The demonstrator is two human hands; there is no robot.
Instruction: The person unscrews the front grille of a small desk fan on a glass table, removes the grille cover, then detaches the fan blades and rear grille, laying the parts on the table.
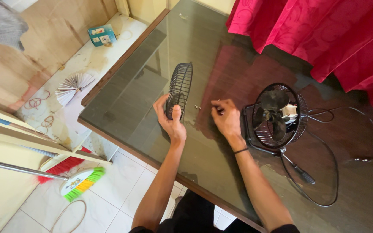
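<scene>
Holding a black wire fan guard (178, 89) upright at frame centre, the left hand (172, 122) has its grip pinching the lower rim, thumb in front. Just right, the right hand (226, 118) rests curled on the glass surface (143, 92); whether its grip pinches anything cannot be told. A small black fan (276, 116) stands right of it

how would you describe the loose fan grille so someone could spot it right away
Start at the dark glass-topped table and look near its front edge, left of the small black desk fan. The left hand holds the loose grille standing on edge there. Unlike the fan, it is a bare round black wire cage with no blades, base or cable.
</scene>
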